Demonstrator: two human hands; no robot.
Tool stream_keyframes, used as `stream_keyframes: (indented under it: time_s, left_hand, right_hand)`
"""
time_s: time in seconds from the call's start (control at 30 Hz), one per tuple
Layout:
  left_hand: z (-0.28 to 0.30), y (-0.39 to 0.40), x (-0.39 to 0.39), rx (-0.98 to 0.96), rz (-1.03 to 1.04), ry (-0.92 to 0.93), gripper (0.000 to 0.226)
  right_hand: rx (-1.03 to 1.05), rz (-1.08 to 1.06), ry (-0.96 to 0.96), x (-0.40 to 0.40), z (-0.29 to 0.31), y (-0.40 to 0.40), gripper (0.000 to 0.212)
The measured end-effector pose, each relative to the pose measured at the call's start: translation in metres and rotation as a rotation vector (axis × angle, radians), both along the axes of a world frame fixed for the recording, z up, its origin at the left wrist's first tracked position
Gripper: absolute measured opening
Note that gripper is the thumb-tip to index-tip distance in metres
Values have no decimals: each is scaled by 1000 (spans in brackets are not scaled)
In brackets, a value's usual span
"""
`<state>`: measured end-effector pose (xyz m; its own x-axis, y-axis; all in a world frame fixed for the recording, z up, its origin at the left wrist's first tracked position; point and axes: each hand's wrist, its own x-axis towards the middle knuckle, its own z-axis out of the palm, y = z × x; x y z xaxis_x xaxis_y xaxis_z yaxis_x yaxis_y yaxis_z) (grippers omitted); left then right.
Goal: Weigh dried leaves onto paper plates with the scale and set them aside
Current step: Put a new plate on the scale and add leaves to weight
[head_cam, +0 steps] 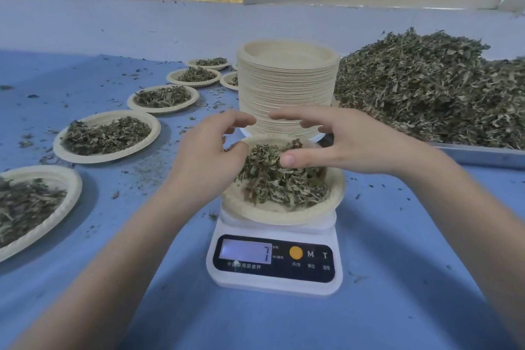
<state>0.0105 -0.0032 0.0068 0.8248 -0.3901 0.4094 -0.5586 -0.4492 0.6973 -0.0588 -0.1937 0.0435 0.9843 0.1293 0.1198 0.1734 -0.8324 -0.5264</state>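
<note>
I see the loaded paper plate [284,207] on the scale [274,261] at frame centre, my left hand [210,156] and right hand [335,145] loosely spread flanking it, holding nothing, equally near.

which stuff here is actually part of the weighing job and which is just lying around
Part of the job:
- white digital kitchen scale
- round paper plate of dried leaves on it
- left hand, right hand
- tall stack of empty paper plates
- big heap of dried green leaves on the metal tray
- filled plates set aside

Lying about:
- loose leaf crumbs on the blue table
</note>
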Motion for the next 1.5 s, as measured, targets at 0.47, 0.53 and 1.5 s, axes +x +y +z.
stream_keyframes:
  time_s: [0.47,0.53,1.5]
  left_hand:
    - [-16,13,-5,-76,-5,604,46]
    - [-12,17,-3,-169,6,617,17]
    - [52,230,126,-606,433,523,62]
  right_hand:
    - [77,-12,232,-19,-22,-31,145]
    - [212,-22,224,-18,-20,-27,146]
    - [1451,-301,421,205,10,220,4]
